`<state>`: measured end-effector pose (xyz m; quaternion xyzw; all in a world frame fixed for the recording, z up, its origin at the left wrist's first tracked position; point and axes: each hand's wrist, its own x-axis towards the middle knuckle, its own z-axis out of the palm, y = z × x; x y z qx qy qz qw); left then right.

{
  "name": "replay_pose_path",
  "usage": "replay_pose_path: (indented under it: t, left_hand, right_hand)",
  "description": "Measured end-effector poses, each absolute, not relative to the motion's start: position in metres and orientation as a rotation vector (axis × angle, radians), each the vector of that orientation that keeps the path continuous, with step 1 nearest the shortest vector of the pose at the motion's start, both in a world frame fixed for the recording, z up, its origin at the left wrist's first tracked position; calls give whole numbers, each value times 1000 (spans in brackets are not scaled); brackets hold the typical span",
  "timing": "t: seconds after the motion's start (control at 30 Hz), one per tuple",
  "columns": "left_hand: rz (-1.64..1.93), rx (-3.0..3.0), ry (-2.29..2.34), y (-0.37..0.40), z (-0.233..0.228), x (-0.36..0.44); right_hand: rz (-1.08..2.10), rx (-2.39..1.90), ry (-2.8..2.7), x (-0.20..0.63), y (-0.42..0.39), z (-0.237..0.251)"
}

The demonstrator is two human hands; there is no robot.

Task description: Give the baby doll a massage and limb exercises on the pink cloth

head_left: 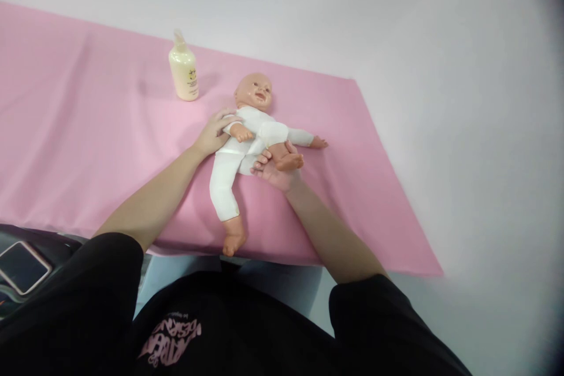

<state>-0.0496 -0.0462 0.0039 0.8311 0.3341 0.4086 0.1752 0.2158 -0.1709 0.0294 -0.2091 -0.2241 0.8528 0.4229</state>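
While a phone [25, 268] lies at the near left, off the pink cloth [88, 129], a bottle [184, 74] stands upright on the far side. Next to the right, the left hand [215, 132] rests on the doll's side, fingers extended and pinching nothing. The doll [238, 145] lies face up on the cloth, head far, straight leg near. Farther right, the right hand [277, 176] cups its raised leg from below, fingertips showing on both sides; how tightly, I cannot tell. Steadying the trunk, supporting the shin and bending gently without twisting the hip seems best.
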Motion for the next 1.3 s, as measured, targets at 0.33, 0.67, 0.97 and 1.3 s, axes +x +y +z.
replay_pose_path:
  t: [0.33, 0.67, 0.97, 1.3]
  left_hand:
    - [1180, 2348, 957, -46, 4, -48]
    - [1165, 2364, 937, -45, 2, -50]
    - [1164, 2352, 951, -48, 6, -49]
    - [1176, 2331, 935, -47, 5, -49]
  right_hand:
    - [2141, -526, -571, 217, -170, 29]
    - [2137, -521, -591, 216, -171, 31]
    - [2134, -533, -605, 217, -171, 29]
    - [2145, -528, -593, 214, -172, 34]
